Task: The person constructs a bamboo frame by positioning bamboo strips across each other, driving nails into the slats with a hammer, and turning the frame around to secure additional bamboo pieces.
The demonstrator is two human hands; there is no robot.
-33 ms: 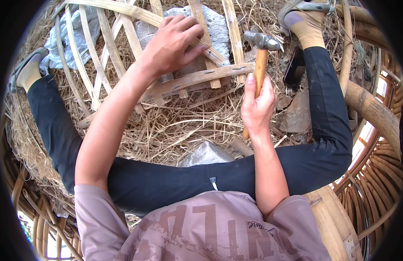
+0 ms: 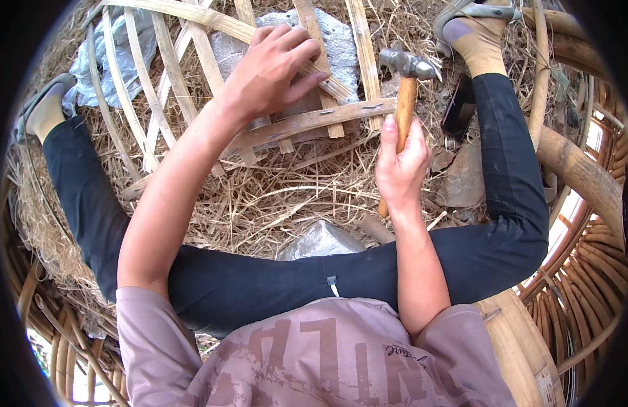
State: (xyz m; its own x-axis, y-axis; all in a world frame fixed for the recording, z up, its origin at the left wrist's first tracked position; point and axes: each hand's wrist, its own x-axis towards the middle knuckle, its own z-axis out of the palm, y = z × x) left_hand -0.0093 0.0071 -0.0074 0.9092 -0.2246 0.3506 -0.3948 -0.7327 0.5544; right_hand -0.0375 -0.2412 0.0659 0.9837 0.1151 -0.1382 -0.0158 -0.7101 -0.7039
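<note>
My left hand (image 2: 268,73) is closed over a diagonal bamboo strip (image 2: 212,20), its fingers curled and its thumb pointing right along the strip's end. That strip lies across a lattice of flat bamboo slats (image 2: 168,64) on the ground. A curved bamboo crosspiece (image 2: 314,123) runs below the hand, with small dark marks like nails or staples in it. My right hand (image 2: 403,166) is wrapped around the wooden handle of a hammer (image 2: 407,102), thumb along the handle. The metal head points up, just right of the slats, not striking anything.
A flat grey stone (image 2: 338,44) lies under the slats. Straw (image 2: 260,210) covers the ground. Crumpled plastic (image 2: 114,61) is at upper left, a dark phone-like object (image 2: 458,108) by my right leg, a grey rock (image 2: 321,241) between my legs. Thick bamboo poles (image 2: 578,163) stand at right.
My left hand has shifted very slightly to the right over the strip. The hammer and my right hand look the same.
</note>
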